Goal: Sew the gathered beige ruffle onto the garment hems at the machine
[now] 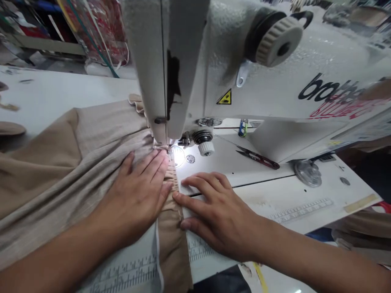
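Observation:
Beige and tan fabric [104, 126] spreads over the left side of the sewing machine's [195, 65] table, and its edge passes under the presser foot [170, 149]. My left hand [137, 187] lies flat on this fabric, fingers stretched out close to the foot. A gathered tan strip [172, 248] runs from the foot toward me over the table's front edge. My right hand [210, 207] rests beside the strip with fingers apart, its index fingertip touching the strip's right edge. The needle's tip is hard to make out.
Thread snips [258, 158] lie on the machine bed, right of the needle plate [178, 156]. Farther back stands a small blue-green item [243, 127]. Ruler markings [301, 209] show on the tabletop. A clear round part [308, 173] sits near the machine's base.

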`<state>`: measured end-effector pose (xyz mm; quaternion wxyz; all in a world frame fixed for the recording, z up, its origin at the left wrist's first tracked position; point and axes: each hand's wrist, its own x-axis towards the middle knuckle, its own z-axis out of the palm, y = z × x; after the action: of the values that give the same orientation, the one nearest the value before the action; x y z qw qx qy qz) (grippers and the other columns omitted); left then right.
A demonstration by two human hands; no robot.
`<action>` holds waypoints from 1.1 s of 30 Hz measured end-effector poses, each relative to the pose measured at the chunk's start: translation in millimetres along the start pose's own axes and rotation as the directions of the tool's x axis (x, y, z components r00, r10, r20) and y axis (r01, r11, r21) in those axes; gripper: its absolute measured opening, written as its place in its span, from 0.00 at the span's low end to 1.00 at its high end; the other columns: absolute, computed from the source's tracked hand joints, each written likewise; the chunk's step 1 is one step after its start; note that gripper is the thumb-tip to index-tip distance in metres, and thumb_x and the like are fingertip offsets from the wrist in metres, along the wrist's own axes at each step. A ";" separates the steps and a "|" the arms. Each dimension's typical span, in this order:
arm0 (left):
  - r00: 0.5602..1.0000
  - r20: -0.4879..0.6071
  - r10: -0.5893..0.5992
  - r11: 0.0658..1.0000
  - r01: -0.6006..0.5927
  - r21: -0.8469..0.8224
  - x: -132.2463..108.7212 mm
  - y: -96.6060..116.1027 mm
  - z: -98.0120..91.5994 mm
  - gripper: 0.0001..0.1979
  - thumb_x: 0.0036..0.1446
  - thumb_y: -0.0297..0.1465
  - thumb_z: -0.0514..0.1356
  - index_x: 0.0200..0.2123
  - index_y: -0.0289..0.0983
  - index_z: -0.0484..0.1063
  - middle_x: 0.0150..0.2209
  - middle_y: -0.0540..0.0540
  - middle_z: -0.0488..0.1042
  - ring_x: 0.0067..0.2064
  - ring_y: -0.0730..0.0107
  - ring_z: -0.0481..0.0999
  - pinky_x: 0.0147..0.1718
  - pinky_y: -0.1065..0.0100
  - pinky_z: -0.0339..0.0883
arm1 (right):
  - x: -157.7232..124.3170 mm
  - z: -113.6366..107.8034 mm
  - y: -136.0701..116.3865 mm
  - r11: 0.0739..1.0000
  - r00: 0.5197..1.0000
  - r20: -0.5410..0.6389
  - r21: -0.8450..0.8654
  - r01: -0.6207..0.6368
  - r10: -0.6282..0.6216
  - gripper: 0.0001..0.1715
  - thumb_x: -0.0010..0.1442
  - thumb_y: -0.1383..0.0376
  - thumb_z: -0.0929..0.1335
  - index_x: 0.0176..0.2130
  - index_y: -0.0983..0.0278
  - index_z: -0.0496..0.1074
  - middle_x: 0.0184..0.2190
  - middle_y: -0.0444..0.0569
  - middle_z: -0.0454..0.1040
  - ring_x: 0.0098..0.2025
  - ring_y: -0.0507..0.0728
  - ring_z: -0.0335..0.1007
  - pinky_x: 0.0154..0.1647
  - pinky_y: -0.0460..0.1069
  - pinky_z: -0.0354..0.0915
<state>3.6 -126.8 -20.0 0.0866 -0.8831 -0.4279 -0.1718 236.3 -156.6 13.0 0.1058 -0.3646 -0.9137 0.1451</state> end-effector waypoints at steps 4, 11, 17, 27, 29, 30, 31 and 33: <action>1.000 0.012 -0.022 0.999 0.022 -0.040 10.2 -6.5 -5.1 0.28 0.73 0.35 0.44 0.60 0.21 0.71 0.60 0.23 0.73 0.65 0.34 0.69 0.62 0.31 0.57 | 10.6 0.0 7.0 0.999 1.000 -0.011 -0.038 0.013 -0.013 0.25 0.76 0.53 0.61 0.65 0.60 0.68 0.64 0.59 0.66 0.65 0.66 0.58 0.65 0.65 0.55; 0.999 -0.028 0.037 0.999 -0.036 0.032 -13.0 20.3 -13.0 0.23 0.71 0.28 0.47 0.57 0.19 0.73 0.60 0.22 0.74 0.62 0.36 0.73 0.63 0.33 0.56 | 11.6 -0.3 7.2 0.999 1.000 0.015 -0.036 0.013 -0.013 0.25 0.76 0.53 0.61 0.65 0.61 0.68 0.65 0.58 0.66 0.66 0.67 0.56 0.64 0.65 0.54; 0.999 -0.031 0.031 0.999 -0.031 0.023 -3.7 0.6 1.3 0.26 0.73 0.32 0.44 0.61 0.18 0.69 0.62 0.21 0.71 0.64 0.36 0.71 0.61 0.33 0.59 | 30.2 -1.6 20.3 0.996 1.000 0.009 -0.095 0.001 0.000 0.26 0.76 0.51 0.61 0.65 0.58 0.68 0.65 0.56 0.66 0.66 0.67 0.56 0.66 0.66 0.53; 0.997 0.004 0.080 0.997 -0.080 0.020 -10.8 10.1 -15.4 0.22 0.70 0.32 0.49 0.57 0.24 0.74 0.60 0.26 0.75 0.63 0.37 0.72 0.66 0.33 0.51 | 33.7 1.2 23.0 0.989 1.000 0.003 -0.146 0.009 -0.009 0.30 0.76 0.49 0.59 0.68 0.58 0.65 0.66 0.56 0.66 0.66 0.68 0.56 0.66 0.66 0.53; 0.996 0.013 0.086 0.996 -0.086 0.024 -14.9 14.6 -16.4 0.23 0.71 0.33 0.48 0.57 0.23 0.73 0.60 0.25 0.75 0.62 0.38 0.73 0.66 0.33 0.51 | 31.7 1.3 22.4 0.988 1.000 0.000 -0.153 0.016 -0.016 0.29 0.76 0.49 0.59 0.68 0.57 0.65 0.66 0.56 0.66 0.66 0.68 0.55 0.66 0.66 0.53; 0.997 0.006 0.078 0.997 -0.078 0.026 -15.6 15.6 -15.8 0.23 0.71 0.33 0.48 0.58 0.23 0.72 0.60 0.25 0.74 0.63 0.38 0.73 0.66 0.34 0.51 | 31.6 1.2 22.4 0.987 1.000 -0.003 -0.157 0.014 -0.015 0.29 0.76 0.50 0.58 0.68 0.57 0.65 0.66 0.56 0.66 0.66 0.68 0.55 0.66 0.66 0.52; 0.998 0.000 0.068 0.997 -0.068 0.022 -15.4 15.7 -14.9 0.23 0.71 0.32 0.47 0.58 0.23 0.72 0.61 0.26 0.74 0.63 0.38 0.72 0.66 0.34 0.51 | 32.2 1.1 22.4 0.987 1.000 -0.008 -0.162 0.011 -0.013 0.29 0.76 0.50 0.58 0.68 0.57 0.66 0.65 0.56 0.66 0.66 0.68 0.56 0.66 0.66 0.53; 0.999 -0.008 0.043 0.999 -0.043 0.008 -12.6 13.9 -12.7 0.24 0.72 0.32 0.47 0.57 0.23 0.72 0.60 0.26 0.74 0.63 0.39 0.72 0.66 0.35 0.53 | 35.3 1.0 23.0 0.985 1.000 -0.010 -0.173 0.001 -0.002 0.28 0.76 0.50 0.58 0.68 0.57 0.65 0.64 0.56 0.68 0.66 0.67 0.56 0.66 0.66 0.53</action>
<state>4.4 -148.3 -13.1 0.0958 -0.8910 -0.4091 -0.1719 225.5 -116.2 7.2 0.0785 -0.3724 -0.9226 0.0632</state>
